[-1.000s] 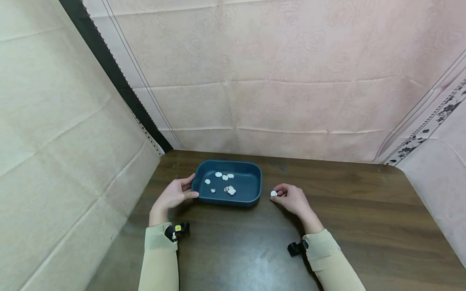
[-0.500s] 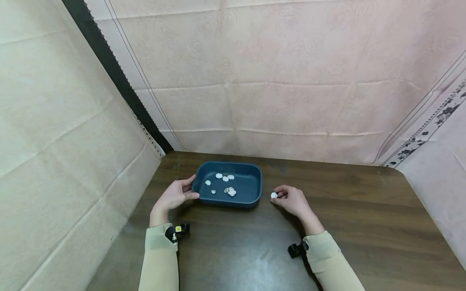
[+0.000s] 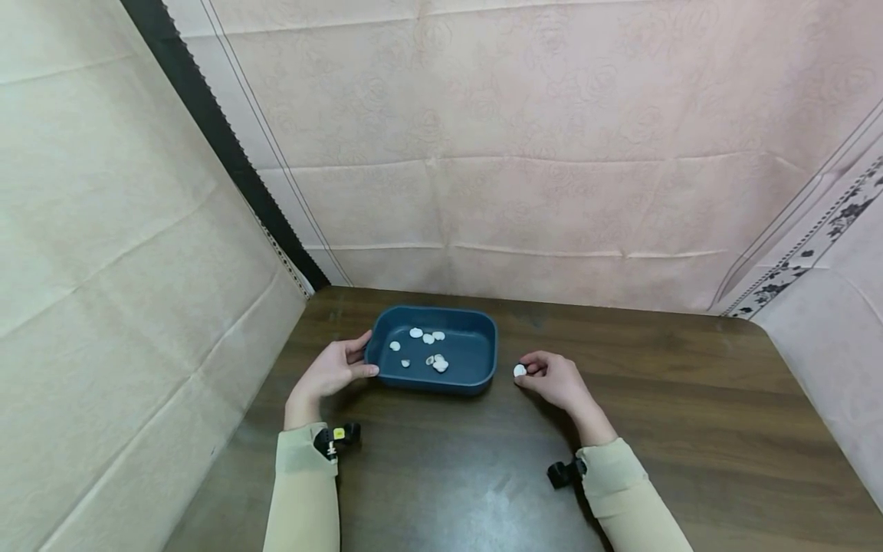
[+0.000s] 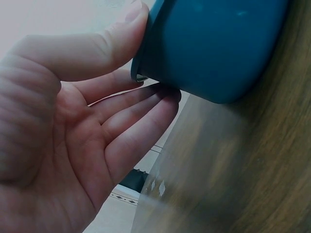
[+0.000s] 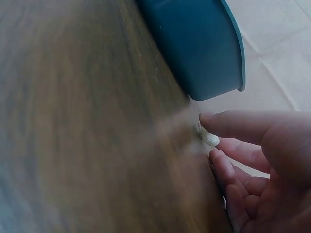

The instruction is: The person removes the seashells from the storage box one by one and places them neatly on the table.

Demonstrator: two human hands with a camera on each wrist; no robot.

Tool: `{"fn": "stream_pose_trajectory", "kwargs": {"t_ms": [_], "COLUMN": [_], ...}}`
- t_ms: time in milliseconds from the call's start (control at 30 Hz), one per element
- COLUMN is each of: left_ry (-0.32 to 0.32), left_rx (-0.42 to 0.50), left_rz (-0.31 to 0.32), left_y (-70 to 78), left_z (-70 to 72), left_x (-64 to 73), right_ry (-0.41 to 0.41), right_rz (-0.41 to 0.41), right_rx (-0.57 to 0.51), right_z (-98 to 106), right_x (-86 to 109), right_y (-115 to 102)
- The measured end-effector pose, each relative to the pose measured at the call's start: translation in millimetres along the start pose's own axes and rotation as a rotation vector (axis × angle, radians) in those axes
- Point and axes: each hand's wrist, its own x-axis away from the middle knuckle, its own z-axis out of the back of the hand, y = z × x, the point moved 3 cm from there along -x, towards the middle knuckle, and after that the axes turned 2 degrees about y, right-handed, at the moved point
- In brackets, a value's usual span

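Note:
A dark blue rectangular tray [image 3: 476,353] stands on the table, with several small white shells [image 3: 440,366] scattered over its floor. At its left end my left hand [image 3: 331,368] grips it. The left wrist view has the thumb [image 4: 131,24] on the rim and the other fingers [image 4: 146,121] at the end wall. To the right of the tray my right hand [image 3: 555,379] pinches one white shell [image 3: 520,370] between thumb and fingers, low over the tabletop. In the right wrist view that shell [image 5: 210,139] looks oval, faintly ridged and partly covered by the fingers.
The brown wood-grain table [image 3: 441,460] ends at the back against a pale patterned cloth [image 3: 524,192]. More cloth hangs at the left [image 3: 138,307] and right sides. A black camera [image 3: 562,474] is strapped to the right wrist, another [image 3: 350,434] to the left.

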Motion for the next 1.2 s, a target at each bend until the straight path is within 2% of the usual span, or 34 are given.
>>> {"fn": "stream_pose_trajectory", "kwargs": {"t_ms": [333,500,667,833,1000,1100,1200], "left_ry": [0.006,0.003,-0.007,-0.008,-0.005,-0.003,-0.001], "left_rx": [-0.011,-0.012,-0.006,-0.002,0.005,0.013,0.015], "left_rz": [-0.002,0.0,-0.016,-0.02,-0.025,-0.02,-0.011], "left_y": [-1.1,-2.9,-2.9,-3.6,-4.3,-4.5,-4.8], "left_z": [0.2,0.6,0.1,-1.0,-0.5,0.1,0.5], "left_x": [0.2,0.1,-0.5,0.3,-0.4,-1.0,-1.1], "right_ry": [-0.035,0.017,0.078,0.117,0.089,0.059,0.012], "right_rz": [0.012,0.05,0.067,0.091,0.158,0.194,0.228], "right_rx": [-0.059,-0.071,-0.128,-0.238,-0.346,-0.349,-0.306], "right_z": [8,10,8,2,-9,-20,-33], "right_x": [0.7,-0.8,-1.4,-4.9,-8.8,-10.2,-11.6], "right_y": [-1,-3,-13,-37,-72,-90,-105]}}
